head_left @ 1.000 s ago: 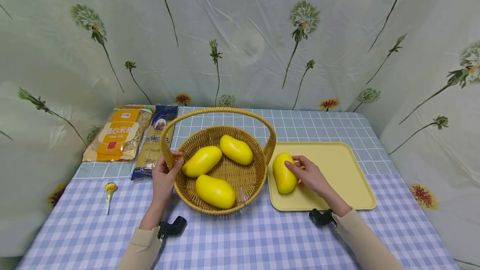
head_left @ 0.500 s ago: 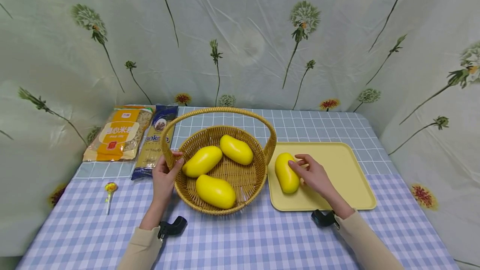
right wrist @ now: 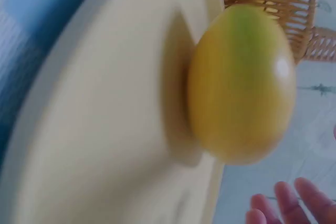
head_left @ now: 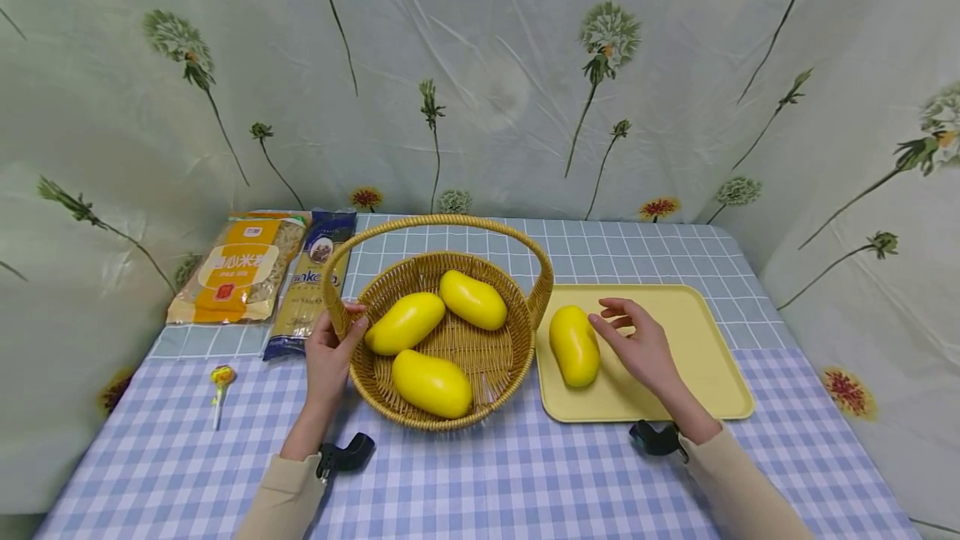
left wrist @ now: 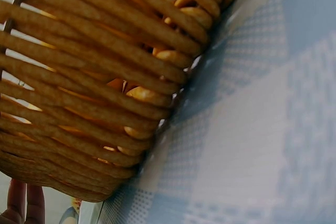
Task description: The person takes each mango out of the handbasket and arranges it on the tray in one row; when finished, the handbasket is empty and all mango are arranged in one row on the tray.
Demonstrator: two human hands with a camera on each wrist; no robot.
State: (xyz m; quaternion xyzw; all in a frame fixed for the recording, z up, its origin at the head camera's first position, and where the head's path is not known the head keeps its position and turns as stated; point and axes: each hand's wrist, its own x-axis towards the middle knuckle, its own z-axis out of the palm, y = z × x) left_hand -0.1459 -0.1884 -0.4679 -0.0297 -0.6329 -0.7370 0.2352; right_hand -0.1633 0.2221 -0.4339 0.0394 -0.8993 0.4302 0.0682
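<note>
Mango (head_left: 574, 347), glossy yellow oval | beside my loosely spread right hand (head_left: 643, 347) | likely slick, grasp mid-body | left hand (head_left: 328, 357) pinches round wicker basket (head_left: 491, 361)

Head view looks forward and down from up high, far enough back to fit the left hand (head_left: 328, 352), the right hand (head_left: 637, 348), the whole basket (head_left: 491, 361) and the tray (head_left: 675, 327). Left wrist view is super low and tilted, right near the basket's woven side, with checked cloth (left wrist: 247, 145) down its right. Right wrist view's tipped too, looking across the tray past a close-up yellow fruit (right wrist: 241, 85). All three share the basket; head and right wrist both catch tray and fruit.
</note>
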